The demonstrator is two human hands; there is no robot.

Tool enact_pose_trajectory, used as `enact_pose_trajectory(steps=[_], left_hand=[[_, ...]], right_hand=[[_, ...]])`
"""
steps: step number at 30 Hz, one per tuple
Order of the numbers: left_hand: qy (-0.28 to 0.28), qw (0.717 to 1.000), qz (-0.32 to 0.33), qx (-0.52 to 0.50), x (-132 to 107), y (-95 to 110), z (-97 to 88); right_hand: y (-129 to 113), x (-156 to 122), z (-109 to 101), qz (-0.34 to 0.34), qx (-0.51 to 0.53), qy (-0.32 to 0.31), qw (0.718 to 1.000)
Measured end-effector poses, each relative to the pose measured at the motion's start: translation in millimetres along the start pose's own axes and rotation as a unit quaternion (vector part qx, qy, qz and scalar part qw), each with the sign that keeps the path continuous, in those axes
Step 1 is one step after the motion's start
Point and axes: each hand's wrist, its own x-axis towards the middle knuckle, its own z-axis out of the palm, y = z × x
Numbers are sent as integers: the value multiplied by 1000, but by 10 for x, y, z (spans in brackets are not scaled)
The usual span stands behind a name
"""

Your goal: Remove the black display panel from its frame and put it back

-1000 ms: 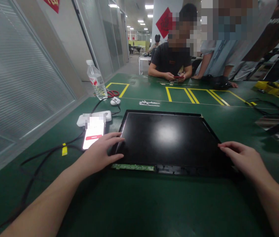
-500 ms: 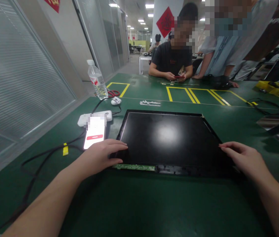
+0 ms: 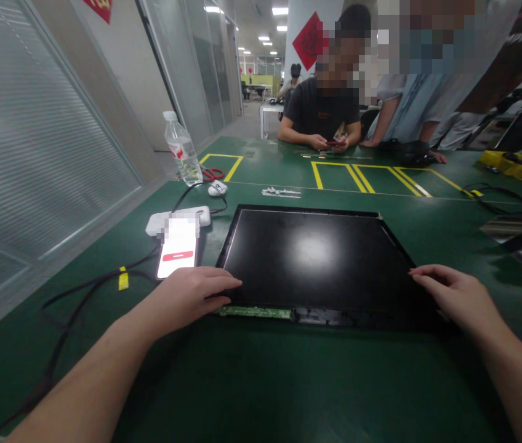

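A black display panel (image 3: 270, 258) lies flat on the green table, its screen facing up and catching a bright reflection. Along its near edge a green circuit board strip (image 3: 256, 313) is exposed. My left hand (image 3: 196, 292) rests at the panel's near left corner, fingers stretched over the edge onto the screen and the thumb apart below them. At the right edge, my right hand (image 3: 450, 286) pinches the frame between thumb and fingers; its fingertips are partly hidden.
Left of the panel lie a lit phone (image 3: 178, 249), a white power strip (image 3: 203, 215) and a black cable (image 3: 69, 326). Farther back stand a water bottle (image 3: 182, 151), red-handled scissors (image 3: 213, 175) and small white strips (image 3: 280, 192). People are across the table (image 3: 261, 381).
My left hand has slid slightly toward me and to the right along the panel's corner, showing more of the left edge. My right hand and the panel look nearly unmoved.
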Motion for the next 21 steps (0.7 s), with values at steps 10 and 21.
enact_pose_trajectory(steps=[10, 21], left_hand=[[-25, 999, -40, 2, -23, -26, 53], [-28, 997, -57, -32, -13, 14, 0]], right_hand=[[6, 32, -10, -30, -27, 12, 999], [-20, 2, -11, 0, -13, 2, 1000]])
